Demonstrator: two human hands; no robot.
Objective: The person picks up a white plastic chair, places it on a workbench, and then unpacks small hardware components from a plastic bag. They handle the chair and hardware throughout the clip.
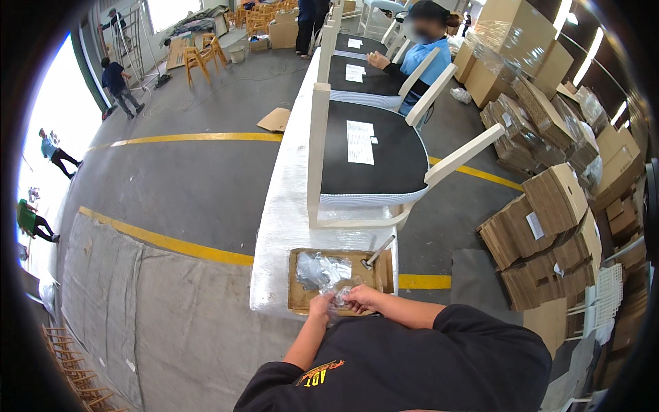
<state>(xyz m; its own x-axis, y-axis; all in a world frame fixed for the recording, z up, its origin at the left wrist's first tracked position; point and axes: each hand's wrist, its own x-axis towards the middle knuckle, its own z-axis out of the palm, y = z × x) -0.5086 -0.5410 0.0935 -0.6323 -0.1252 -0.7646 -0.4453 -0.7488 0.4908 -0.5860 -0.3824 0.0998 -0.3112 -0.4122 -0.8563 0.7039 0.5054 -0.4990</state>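
Crumpled clear plastic is held between the two bare hands of the person, just above the near edge of a shallow cardboard tray. The left hand is closed around its left side, and the right hand pinches it from the other side with bent fingers. Because the plastic shines and the fingers cover part of it, I cannot tell surely what is inside, or if it is joined to the bag behind it. Inside the tray, in its left part, lies a silvery-grey plastic bag, near to both hands. At the far right corner of the tray rests a hammer, its handle leaning over the rim. Under the tray is a long table wrapped in shiny film. Beyond the tray, on this table, an off-white chair shows the black underside of its seat, with a white paper sheet on it; more such chairs follow in a row behind. Farther from the tray, on the right side of the row, is a co-worker in a blue shirt. Well to the right of the tray stand piles of flat brown cartons, and to its left a grey cloth covers the floor.
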